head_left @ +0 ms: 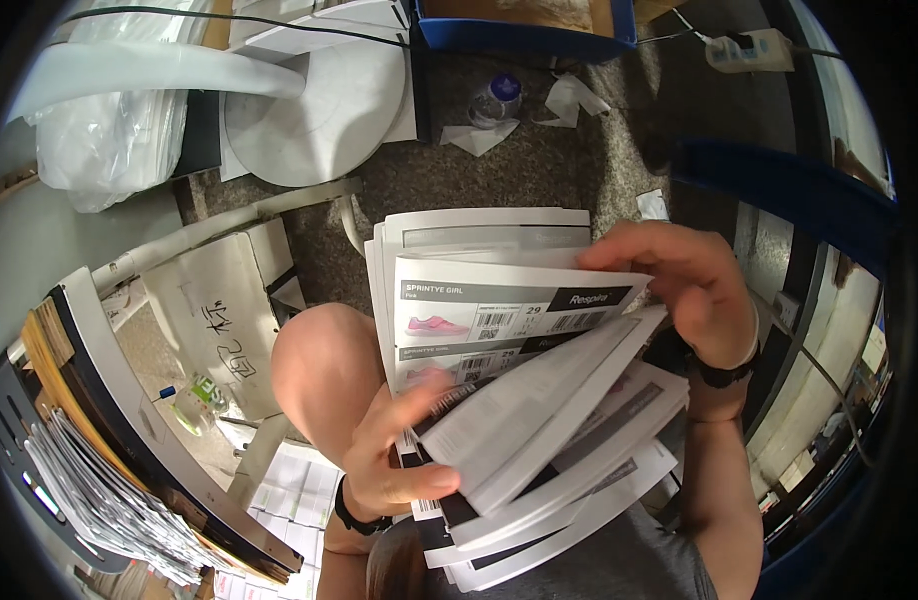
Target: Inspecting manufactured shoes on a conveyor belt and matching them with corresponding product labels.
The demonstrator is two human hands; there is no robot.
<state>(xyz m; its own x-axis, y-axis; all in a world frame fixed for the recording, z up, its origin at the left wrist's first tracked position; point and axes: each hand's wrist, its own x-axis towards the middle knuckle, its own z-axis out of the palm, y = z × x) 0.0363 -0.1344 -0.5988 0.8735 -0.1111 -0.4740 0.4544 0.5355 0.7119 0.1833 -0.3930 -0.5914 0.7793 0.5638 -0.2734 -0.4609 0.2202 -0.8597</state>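
A thick bundle of printed label sheets (pixel 499 292), with pictures of pink shoes, barcodes and dark bands, lies fanned out above my lap. My left hand (pixel 387 452) grips its left side, the thumb resting over some folded-back sheets (pixel 519 420) and another finger blurred over the labels. At the upper right edge, my right hand (pixel 694 285) has its fingers curled on the sheets, the index finger along the top corner. Several sheets curve over toward the lower right, hiding the lower part of the bundle.
A blue bin (pixel 524 36) stands at the far side, near a capped bottle (pixel 497 98) and paper scraps (pixel 575 98) on the floor. A power strip (pixel 747 52) is far right. Stacked papers (pixel 109 505) fill a shelf at left, beside a cardboard box (pixel 214 325).
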